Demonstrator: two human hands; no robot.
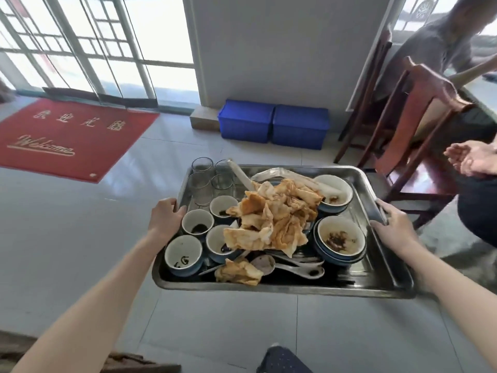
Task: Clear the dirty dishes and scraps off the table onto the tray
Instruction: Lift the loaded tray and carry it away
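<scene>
Since the tray (pixel 269 289) is held in the air over the floor tiles (pixel 80 238), not resting on any table, the whole load is taken by both hands. On the left rim the left hand (pixel 166 216) is clamped, thumb hooked over the edge, fingers hidden below. The right rim is gripped the same way by the right hand (pixel 395 227). Grip at opposite short sides is judged to keep things level, since the load is top-heavy.

Load: stained napkins (pixel 277 219) are heaped in the middle, with one more wad at the near edge. The small cups (pixel 192 254) are grouped near left and the glasses (pixel 204 184) stand upright in the far left corner. The bowls (pixel 340 238) are stacked at the right, and the spoons (pixel 298 267) are laid near-centre. Clearing is judged done or nearly so. No table top is clearly seen, so this cannot be confirmed.

Around: a wooden chair (pixel 419 125) stands just far-right of the tray, and another person's hand (pixel 473 160) is held open beyond the right rim, which is the tightest clearance. Two blue crates (pixel 271 125) are parked far ahead against the pillar (pixel 269 49). The red welcome mat (pixel 67 138) lies far left. A leftward route looks less obstructed. Risk: heap and glasses would likely shift if the tray is tilted.
</scene>
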